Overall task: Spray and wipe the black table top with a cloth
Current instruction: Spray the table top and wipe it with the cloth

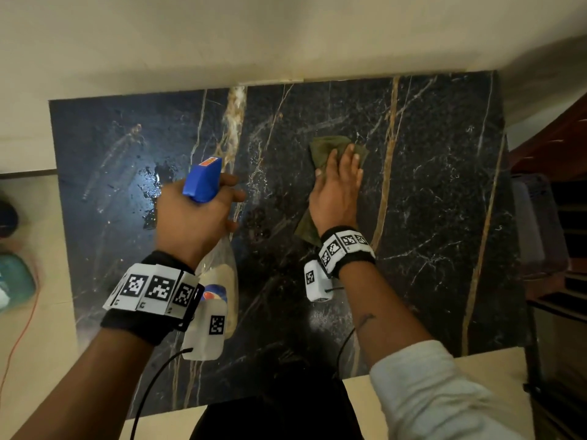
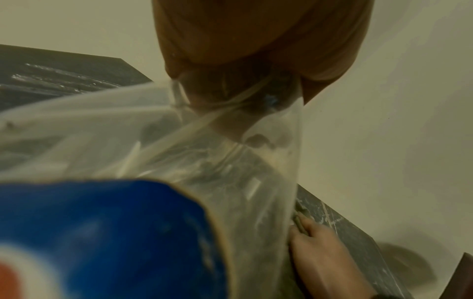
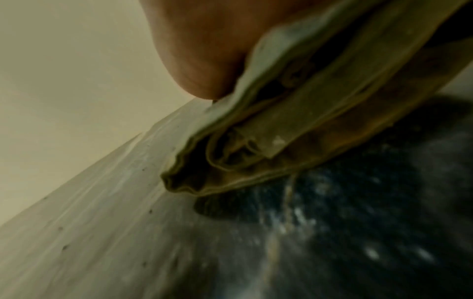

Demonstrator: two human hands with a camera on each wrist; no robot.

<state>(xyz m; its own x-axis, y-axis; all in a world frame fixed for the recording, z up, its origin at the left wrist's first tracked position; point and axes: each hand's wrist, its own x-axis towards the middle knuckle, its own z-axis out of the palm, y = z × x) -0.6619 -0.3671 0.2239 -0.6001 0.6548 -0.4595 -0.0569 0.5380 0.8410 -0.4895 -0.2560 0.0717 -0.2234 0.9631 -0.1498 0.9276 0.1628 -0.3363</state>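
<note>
The black marble table top (image 1: 428, 192) with gold and white veins fills the head view. My left hand (image 1: 197, 214) grips a clear spray bottle (image 1: 219, 281) with a blue trigger head (image 1: 203, 179), held above the table's left middle. Its blue label (image 2: 102, 238) fills the left wrist view. My right hand (image 1: 338, 185) lies flat with straight fingers on an olive green cloth (image 1: 330, 147), pressing it onto the table's centre. The folded cloth (image 3: 281, 131) shows under my palm in the right wrist view. Wet spray patches (image 1: 152, 185) glisten left of the bottle.
A cream wall (image 1: 222, 42) borders the table's far edge. Dark wooden furniture (image 1: 556, 217) stands close to the right edge. On the floor at left lie a teal object (image 1: 16, 277) and an orange cable (image 1: 22, 331).
</note>
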